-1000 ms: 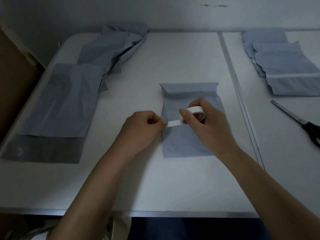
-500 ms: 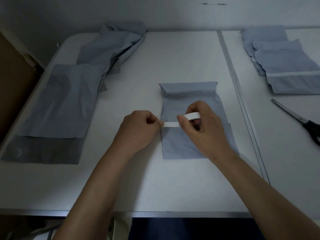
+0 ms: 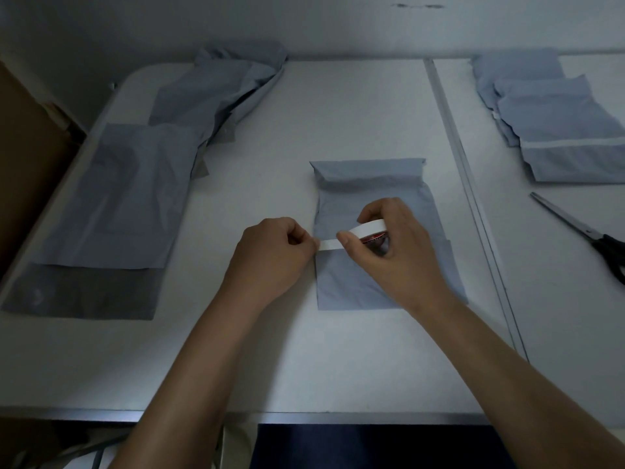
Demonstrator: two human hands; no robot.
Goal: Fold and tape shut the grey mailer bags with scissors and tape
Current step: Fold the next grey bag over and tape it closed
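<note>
A grey mailer bag [image 3: 372, 191] lies flat in the middle of the table, its top flap folded down. Above it my right hand [image 3: 395, 252] grips a white tape roll [image 3: 370, 228]. My left hand [image 3: 274, 255] pinches the free end of the tape strip [image 3: 327, 244], which stretches between both hands over the bag's left edge. Black-handled scissors [image 3: 581, 231] lie at the far right, untouched.
Unfolded grey mailer bags [image 3: 125, 198] are piled on the left of the table. Folded, taped bags [image 3: 561, 130] are stacked at the back right. A metal seam [image 3: 473, 198] divides the two tabletops. A brown board [image 3: 23, 157] stands at the left.
The right hand has drawn the roll a little right and up, so a longer strip of tape shows between the hands. The left hand has stayed almost in place.
</note>
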